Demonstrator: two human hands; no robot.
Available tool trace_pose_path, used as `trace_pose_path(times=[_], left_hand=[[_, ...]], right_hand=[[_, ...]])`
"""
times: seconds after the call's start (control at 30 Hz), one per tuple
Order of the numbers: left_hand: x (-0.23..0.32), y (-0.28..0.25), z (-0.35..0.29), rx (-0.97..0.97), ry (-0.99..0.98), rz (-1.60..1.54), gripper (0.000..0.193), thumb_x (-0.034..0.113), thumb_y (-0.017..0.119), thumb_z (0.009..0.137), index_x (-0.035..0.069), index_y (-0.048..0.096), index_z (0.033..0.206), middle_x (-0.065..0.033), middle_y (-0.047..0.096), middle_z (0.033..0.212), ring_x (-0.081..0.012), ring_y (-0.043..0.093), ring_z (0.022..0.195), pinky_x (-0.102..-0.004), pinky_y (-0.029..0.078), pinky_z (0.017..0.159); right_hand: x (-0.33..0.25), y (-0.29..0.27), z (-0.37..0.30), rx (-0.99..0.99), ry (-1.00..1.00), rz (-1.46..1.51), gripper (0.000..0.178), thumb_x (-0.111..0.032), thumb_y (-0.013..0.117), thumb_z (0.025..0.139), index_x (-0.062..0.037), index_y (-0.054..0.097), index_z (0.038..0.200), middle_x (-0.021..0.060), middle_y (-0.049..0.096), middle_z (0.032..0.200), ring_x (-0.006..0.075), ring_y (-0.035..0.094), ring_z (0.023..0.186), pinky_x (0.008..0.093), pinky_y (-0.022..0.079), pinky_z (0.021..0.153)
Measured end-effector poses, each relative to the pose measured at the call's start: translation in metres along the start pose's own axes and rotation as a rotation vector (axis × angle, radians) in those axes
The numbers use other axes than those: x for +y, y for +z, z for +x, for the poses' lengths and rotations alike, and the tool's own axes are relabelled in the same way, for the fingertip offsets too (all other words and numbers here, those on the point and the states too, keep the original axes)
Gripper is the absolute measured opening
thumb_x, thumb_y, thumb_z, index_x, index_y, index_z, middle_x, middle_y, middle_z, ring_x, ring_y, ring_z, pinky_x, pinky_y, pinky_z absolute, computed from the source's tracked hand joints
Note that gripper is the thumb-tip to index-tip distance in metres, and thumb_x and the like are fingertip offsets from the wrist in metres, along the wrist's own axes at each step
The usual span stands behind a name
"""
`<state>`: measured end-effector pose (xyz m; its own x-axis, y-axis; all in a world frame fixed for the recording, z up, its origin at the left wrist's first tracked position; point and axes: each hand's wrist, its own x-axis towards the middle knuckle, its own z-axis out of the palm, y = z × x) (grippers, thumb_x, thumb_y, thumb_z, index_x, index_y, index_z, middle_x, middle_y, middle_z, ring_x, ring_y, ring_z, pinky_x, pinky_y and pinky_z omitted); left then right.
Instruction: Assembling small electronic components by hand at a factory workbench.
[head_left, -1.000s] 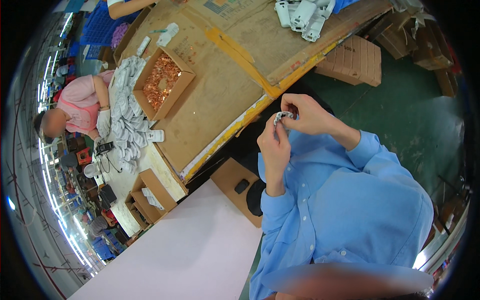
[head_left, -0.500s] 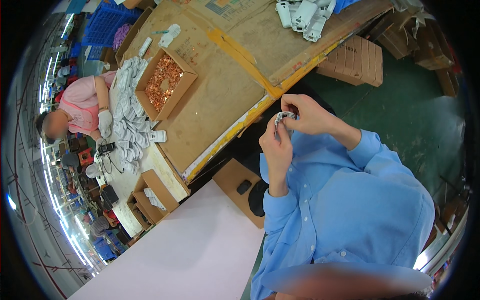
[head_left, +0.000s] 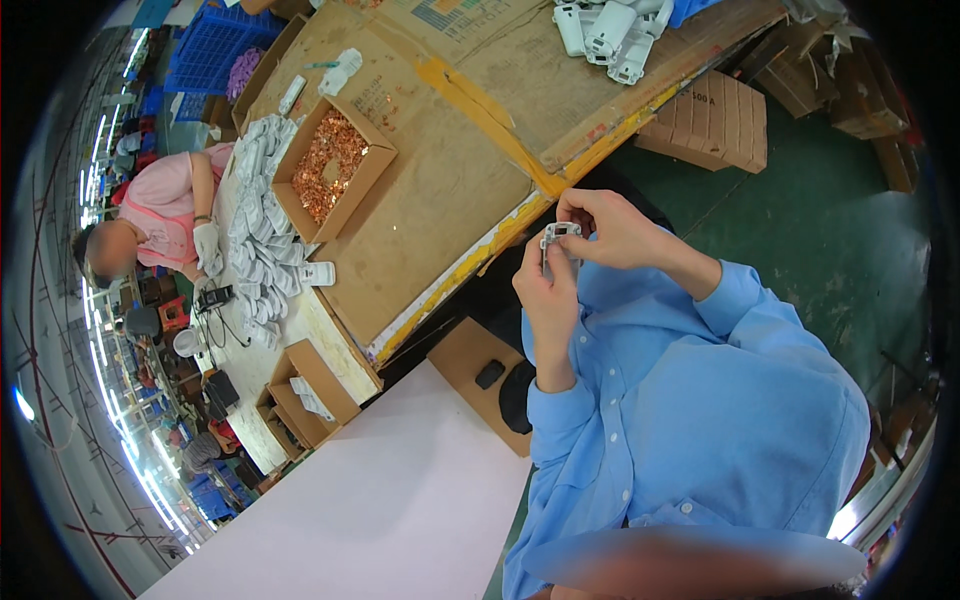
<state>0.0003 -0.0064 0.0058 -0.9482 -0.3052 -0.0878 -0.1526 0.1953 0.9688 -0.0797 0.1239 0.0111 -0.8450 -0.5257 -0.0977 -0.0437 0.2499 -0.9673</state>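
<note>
A small white plastic housing point(head_left: 562, 231) is held between both hands, close in front of my blue shirt and just off the table's yellow-taped edge. My left hand point(head_left: 548, 300) grips it from below, thumb laid along its face. From the right, my right hand point(head_left: 615, 232) pinches its upper end with bent fingers. Its end with a dark opening shows; the fingers cover much of the rest. Similar white housings point(head_left: 610, 35) lie in a group at the table's far edge.
An open carton of small copper-coloured parts point(head_left: 330, 165) stands on the cardboard-covered table point(head_left: 450, 190). Beside it lies a heap of white housings point(head_left: 262, 230). A co-worker in pink point(head_left: 165, 205) with a white glove sits at left. A brown carton point(head_left: 705, 120) is on the green floor.
The white housing has been tipped in my fingers, so more of its end face shows. My left hand has shifted slightly left.
</note>
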Motion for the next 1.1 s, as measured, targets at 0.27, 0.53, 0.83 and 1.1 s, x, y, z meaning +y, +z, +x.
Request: trace_pose_path(times=[0.27, 0.53, 0.83, 1.1], left_hand=[[-0.003, -0.003, 0.000, -0.058, -0.005, -0.026, 0.020, 0.012, 0.055, 0.095, -0.002, 0.062, 0.107, -0.0060, 0.067, 0.090, -0.0088, 0.059, 0.080, -0.0244, 0.048, 0.072], [-0.005, -0.003, 0.000, -0.078, -0.025, -0.018, 0.022, 0.010, 0.056, 0.095, -0.002, 0.062, 0.112, -0.0055, 0.067, 0.092, -0.0082, 0.060, 0.082, -0.0234, 0.048, 0.074], [-0.006, 0.000, 0.001, -0.047, 0.010, 0.020, 0.021, 0.011, 0.056, 0.095, -0.002, 0.062, 0.111, -0.0033, 0.066, 0.090, -0.0059, 0.057, 0.079, -0.0219, 0.046, 0.071], [-0.005, -0.006, 0.003, -0.040, 0.061, 0.055, 0.023, 0.008, 0.055, 0.093, -0.001, 0.060, 0.114, -0.0145, 0.068, 0.092, -0.0142, 0.064, 0.085, -0.0289, 0.051, 0.075]], right_hand=[[0.000, -0.004, 0.001, -0.037, -0.034, -0.050, 0.017, -0.009, 0.066, 0.073, -0.0019, 0.055, 0.083, 0.0059, 0.055, 0.068, 0.0147, 0.052, 0.062, 0.0289, 0.043, 0.057], [0.005, -0.005, 0.005, -0.085, -0.032, 0.013, 0.017, -0.008, 0.066, 0.072, -0.0012, 0.055, 0.084, 0.0057, 0.056, 0.070, 0.0144, 0.052, 0.063, 0.0287, 0.044, 0.058], [0.009, -0.005, 0.009, -0.074, -0.112, -0.032, 0.020, -0.007, 0.066, 0.071, -0.0016, 0.054, 0.086, 0.0121, 0.058, 0.070, 0.0264, 0.058, 0.064, 0.0357, 0.046, 0.058], [0.012, 0.002, 0.012, -0.083, -0.041, 0.022, 0.015, -0.002, 0.064, 0.074, -0.0013, 0.058, 0.088, 0.0026, 0.055, 0.071, 0.0096, 0.052, 0.065, 0.0258, 0.043, 0.057]])
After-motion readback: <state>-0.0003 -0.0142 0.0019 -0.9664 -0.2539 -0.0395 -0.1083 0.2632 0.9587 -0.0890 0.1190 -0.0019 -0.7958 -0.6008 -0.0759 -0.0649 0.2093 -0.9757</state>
